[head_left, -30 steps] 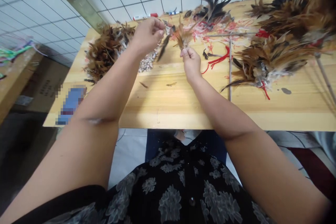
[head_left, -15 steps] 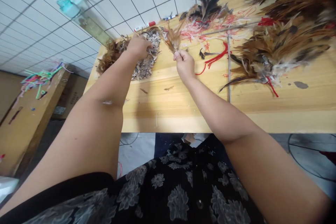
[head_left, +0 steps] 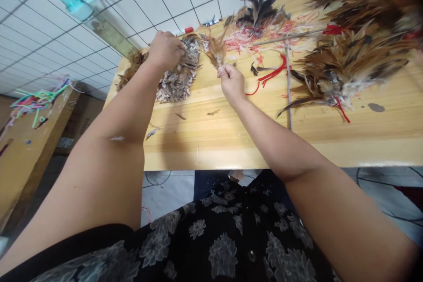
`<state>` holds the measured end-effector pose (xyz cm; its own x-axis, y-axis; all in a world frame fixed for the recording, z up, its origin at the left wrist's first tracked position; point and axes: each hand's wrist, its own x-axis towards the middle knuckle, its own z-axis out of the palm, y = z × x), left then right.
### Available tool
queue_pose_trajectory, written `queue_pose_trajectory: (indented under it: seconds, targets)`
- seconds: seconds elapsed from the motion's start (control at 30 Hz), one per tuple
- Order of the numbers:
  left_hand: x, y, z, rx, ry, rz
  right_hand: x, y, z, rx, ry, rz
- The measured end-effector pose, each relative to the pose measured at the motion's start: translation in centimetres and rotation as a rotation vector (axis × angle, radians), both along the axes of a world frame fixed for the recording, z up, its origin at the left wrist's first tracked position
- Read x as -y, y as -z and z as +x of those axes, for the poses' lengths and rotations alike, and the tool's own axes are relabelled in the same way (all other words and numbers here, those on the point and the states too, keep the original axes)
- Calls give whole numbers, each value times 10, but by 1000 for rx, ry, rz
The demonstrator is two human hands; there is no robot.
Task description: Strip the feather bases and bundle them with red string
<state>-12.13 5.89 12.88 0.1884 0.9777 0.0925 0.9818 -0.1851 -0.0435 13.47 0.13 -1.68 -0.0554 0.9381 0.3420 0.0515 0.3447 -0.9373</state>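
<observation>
Small feather bunch point(head_left: 216, 49) held over the counter point(head_left: 211, 141), between feather pile point(head_left: 176, 86) and red strips point(head_left: 277, 69); looks very light, soft, easily bent, so best held by the pale quill ends point(head_left: 220, 62), where the right grip point(head_left: 233, 83) pinches it. Left grip point(head_left: 164, 50) at the pile; can't tell if grasping anything.

Both arms point(head_left: 112, 110) extended forward; left grip point(head_left: 166, 50) half-curled, palm down; right grip point(head_left: 232, 82) pinched.
</observation>
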Motion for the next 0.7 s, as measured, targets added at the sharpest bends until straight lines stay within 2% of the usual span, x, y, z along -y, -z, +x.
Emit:
queue_pose_trajectory:
  seconds: [0.1,0.2,0.33,0.43,0.57,0.7]
  targets:
    - [18,-10,11,45,-27,25,3,-6,4,-16,29,-41]
    - [48,-15,32,102,-13,-18,5,-12,7,-21,59,-76]
    - [89,-13,58,135,50,-135,4,-14,9,-22,74,-79]
    - [110,-9,67,170,120,-194,-1,-9,9,7,86,-56]
    - [125,-4,72,187,155,-250,-10,2,9,69,82,2]
    - [126,5,75,138,183,-232,-14,9,12,205,47,70]
